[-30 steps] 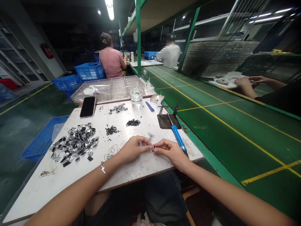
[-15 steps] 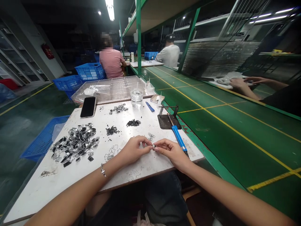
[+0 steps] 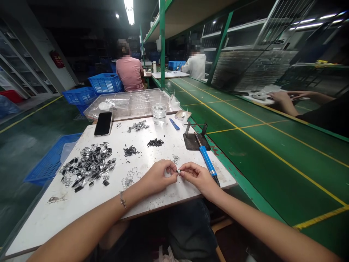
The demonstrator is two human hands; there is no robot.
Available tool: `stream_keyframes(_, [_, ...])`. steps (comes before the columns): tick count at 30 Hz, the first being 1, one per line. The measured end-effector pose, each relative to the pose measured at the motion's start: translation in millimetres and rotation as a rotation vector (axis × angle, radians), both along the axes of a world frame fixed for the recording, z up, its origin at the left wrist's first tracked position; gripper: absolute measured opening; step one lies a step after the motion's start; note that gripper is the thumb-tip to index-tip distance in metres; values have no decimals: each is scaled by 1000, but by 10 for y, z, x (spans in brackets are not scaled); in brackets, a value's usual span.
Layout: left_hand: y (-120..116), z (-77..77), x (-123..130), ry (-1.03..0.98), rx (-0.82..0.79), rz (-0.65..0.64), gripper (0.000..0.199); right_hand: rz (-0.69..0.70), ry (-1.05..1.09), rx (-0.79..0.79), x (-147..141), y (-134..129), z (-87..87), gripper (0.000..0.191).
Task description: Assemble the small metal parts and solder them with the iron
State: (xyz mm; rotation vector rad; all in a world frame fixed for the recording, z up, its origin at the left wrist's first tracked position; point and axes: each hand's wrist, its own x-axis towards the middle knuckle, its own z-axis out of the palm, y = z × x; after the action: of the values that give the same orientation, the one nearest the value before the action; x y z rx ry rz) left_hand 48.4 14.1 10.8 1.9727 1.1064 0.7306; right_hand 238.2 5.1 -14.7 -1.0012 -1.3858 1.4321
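Note:
Between the fingertips of both hands is a tiny black-and-silver part, too small to name. My left hand pinches it from the left, thumb and forefinger closed. From the right, my right hand grips it with thumb and fingers. Just beyond the fingertips lies a small heap of silver bits. Fine silver chains rest left of my left hand. Beside my right hand a blue soldering iron leans on its dark metal stand. Two heaps of small black pieces lie farther up the white table.
A large pile of shiny black-and-silver pieces covers the table's left side. Behind are a phone, a clear cup, blue tweezers and a clear compartment tray. Green conveyor runs along the right; co-workers sit beyond.
The fingertips have drawn slightly apart, and more of the small part shows between them. My left wrist has turned a little. The view has shifted slightly.

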Motion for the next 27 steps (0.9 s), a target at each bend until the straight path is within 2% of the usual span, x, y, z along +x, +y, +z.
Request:
stream_keyframes(10, [23,20,6,-40,-115,-22,5,16,-9,45,-12,-16,-4,26])
stream_keyframes(18, [13,-6,52,-34,-60,-14,6,-13,-5,24,-22,-31,-16,23])
stream_keyframes(27, [14,3,38,-24,-55,-7,6,-48,-24,-15,-16,-18,-13,30])
